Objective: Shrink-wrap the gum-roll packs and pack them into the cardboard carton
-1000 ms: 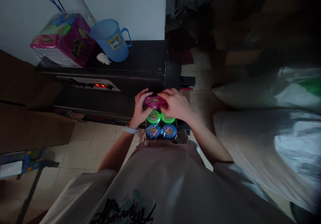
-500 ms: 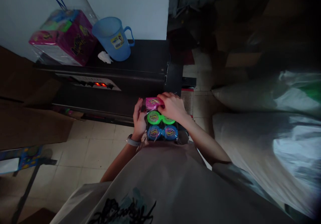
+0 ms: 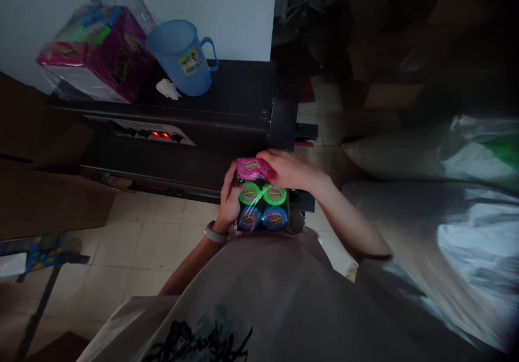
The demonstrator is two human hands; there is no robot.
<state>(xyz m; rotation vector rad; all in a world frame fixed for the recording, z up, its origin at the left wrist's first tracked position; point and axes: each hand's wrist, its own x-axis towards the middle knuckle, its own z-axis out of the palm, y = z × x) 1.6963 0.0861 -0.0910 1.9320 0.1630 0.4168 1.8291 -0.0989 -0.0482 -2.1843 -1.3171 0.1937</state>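
Observation:
A candy box (image 3: 263, 205) in clear wrap, with green and blue round packs showing under a pink flap, rests close against my shirt. My left hand (image 3: 230, 197) grips its left side, thumb and fingers around the edge. At the upper right corner my right hand (image 3: 288, 170) has its fingers closed on the pink end of the box; its fingertips are partly hidden by the wrap. A watch is on my left wrist.
A black machine (image 3: 227, 113) with red lit switches stands ahead. On top are a blue mug (image 3: 180, 53), a crumpled white piece (image 3: 167, 89) and another wrapped pink box (image 3: 109, 59). Cardboard (image 3: 52, 199) lies left, large sacks (image 3: 409, 216) right.
My right hand has shifted slightly right, and its forearm has swung outward. More of the pink end and the green packs shows. The view has moved a little.

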